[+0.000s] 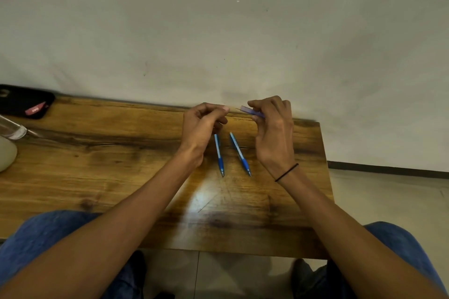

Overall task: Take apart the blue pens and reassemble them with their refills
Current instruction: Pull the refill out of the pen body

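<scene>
Far left on the wooden table (102,172): a black case (24,101) with a red tag, a clear bottle (12,131), a pale rounded object at the edge.

Left hand (201,126) was raised over the table's far edge, fingers curled, thumb and forefinger pinched together toward the right. What it pinched was too small to make out; possibly a pen part.

Below and between the hands, two blue pens (239,153) lay on the table, near each other, long axes running toward and away from the person, tips pointing toward the person. Both looked whole.

Right hand (272,128) was raised at the same height, fingers curled round a pale blue barrel (252,111), a thin refill tip poking out leftward. The barrel's axis ran roughly level, pointing at the left hand's pinch, a small gap between. Next move probably joins or parts along that line.
</scene>
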A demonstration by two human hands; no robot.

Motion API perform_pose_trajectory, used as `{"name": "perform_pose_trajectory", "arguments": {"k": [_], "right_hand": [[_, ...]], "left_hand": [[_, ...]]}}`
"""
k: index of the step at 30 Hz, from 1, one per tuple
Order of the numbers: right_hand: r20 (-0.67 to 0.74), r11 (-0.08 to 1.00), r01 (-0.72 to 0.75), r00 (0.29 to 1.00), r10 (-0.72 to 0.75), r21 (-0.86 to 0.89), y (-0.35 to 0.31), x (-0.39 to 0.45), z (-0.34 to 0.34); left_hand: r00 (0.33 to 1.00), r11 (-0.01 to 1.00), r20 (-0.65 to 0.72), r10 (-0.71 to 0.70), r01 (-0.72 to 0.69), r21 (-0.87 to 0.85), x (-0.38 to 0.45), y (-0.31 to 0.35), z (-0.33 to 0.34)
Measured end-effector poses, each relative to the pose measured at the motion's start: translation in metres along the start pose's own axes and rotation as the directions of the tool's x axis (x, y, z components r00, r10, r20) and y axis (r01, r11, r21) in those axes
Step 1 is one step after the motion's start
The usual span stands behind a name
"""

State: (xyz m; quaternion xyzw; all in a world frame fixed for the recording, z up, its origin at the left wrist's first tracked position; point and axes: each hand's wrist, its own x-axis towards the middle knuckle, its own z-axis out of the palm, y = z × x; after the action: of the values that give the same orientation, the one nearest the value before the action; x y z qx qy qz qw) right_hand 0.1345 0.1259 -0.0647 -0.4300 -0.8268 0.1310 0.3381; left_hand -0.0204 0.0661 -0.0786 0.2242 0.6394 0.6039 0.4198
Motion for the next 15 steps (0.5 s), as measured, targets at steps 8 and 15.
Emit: {"name": "perform_pose_trajectory", "arguments": {"k": [8,15], "right_hand": [[0.006,1.000,0.010,1.000,-0.010,0.004,-0.0041,-0.0024,0.0016],[0.007,1.000,0.026,1.000,-0.026,-0.003,-0.0063,-0.0024,0.0010]], "left_hand": [[0.999,0.999,0.034,0.030,-0.031,0.012,-0.0027,-0.0019,0.0038],[0.996,0.996,0.043,0.083,-0.084,0.010,-0.0033,-0.0020,0.0060]]}}
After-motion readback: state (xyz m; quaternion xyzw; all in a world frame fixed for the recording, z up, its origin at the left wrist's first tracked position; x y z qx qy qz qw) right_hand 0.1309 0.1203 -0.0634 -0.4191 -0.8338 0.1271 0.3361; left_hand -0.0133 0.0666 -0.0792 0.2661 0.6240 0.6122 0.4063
